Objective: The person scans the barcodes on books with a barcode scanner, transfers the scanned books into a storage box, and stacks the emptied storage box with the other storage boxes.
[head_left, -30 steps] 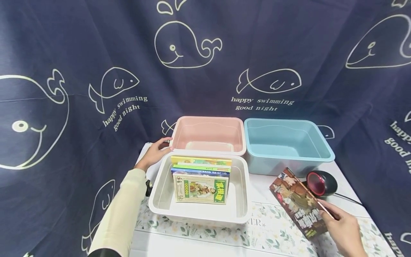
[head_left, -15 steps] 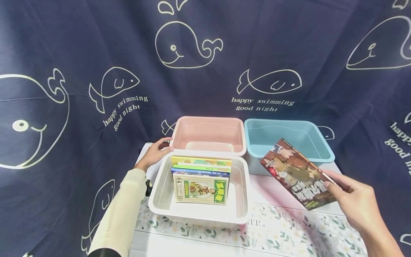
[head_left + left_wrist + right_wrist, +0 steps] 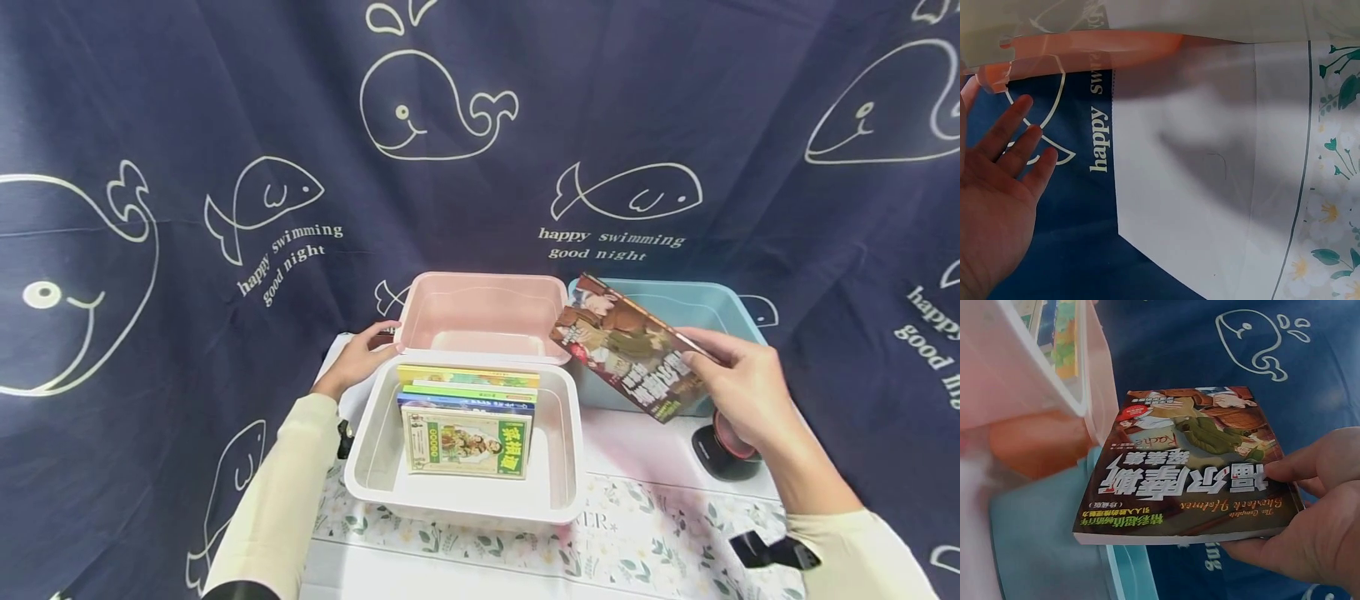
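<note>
My right hand (image 3: 735, 375) pinches a brown-covered paperback book (image 3: 630, 346) at one edge, thumb on the front cover. In the right wrist view the book (image 3: 1191, 462) tilts, showing an illustrated cover with "Sherlock Holmes" lettering. From the head it overlaps the blue bin (image 3: 712, 292) and the right side of the pink bin (image 3: 487, 283). My left hand (image 3: 360, 358) stays at the pink bin's left edge, fingertips right at the rim; its fingers (image 3: 1010, 134) look loosely extended in the left wrist view.
In front stands a white bin (image 3: 465, 507) with several upright books (image 3: 468, 437). A black, round, red-faced object (image 3: 723, 454) lies beneath my right wrist. The white table carries a floral runner (image 3: 630, 525). Behind hangs a navy curtain (image 3: 480, 208) with whale drawings.
My right hand has raised the book from low on the right, beside the black object, then carried it left and away to over the blue bin's front. My left hand has stayed put.
</note>
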A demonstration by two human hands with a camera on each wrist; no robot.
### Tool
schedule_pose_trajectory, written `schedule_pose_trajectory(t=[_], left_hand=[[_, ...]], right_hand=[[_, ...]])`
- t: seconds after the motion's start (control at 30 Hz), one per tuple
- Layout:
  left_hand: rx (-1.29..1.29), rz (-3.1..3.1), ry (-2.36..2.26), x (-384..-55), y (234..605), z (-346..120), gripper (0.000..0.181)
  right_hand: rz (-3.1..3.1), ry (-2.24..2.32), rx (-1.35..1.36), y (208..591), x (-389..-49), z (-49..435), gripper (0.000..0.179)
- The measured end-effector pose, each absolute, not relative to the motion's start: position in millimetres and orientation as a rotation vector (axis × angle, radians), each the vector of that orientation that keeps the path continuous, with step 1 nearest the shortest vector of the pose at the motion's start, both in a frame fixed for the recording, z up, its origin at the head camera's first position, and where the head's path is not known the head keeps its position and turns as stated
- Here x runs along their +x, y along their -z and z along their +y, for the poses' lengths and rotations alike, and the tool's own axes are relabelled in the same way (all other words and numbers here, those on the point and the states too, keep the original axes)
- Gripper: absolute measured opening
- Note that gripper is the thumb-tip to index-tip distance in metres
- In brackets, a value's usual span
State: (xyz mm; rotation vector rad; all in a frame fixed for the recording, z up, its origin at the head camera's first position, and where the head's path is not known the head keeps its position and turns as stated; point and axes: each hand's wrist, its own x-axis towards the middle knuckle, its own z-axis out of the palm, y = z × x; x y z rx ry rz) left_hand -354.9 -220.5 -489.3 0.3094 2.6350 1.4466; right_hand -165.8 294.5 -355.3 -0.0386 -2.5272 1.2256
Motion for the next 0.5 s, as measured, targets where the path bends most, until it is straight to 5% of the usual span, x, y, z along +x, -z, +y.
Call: schedule_pose_trajectory(t=[0.5], left_hand=[[0.274, 2.627, -1.422, -354, 486, -220, 0.057]], right_hand=[[-2.503, -1.456, 0.136, 350, -241, 235, 0.035]])
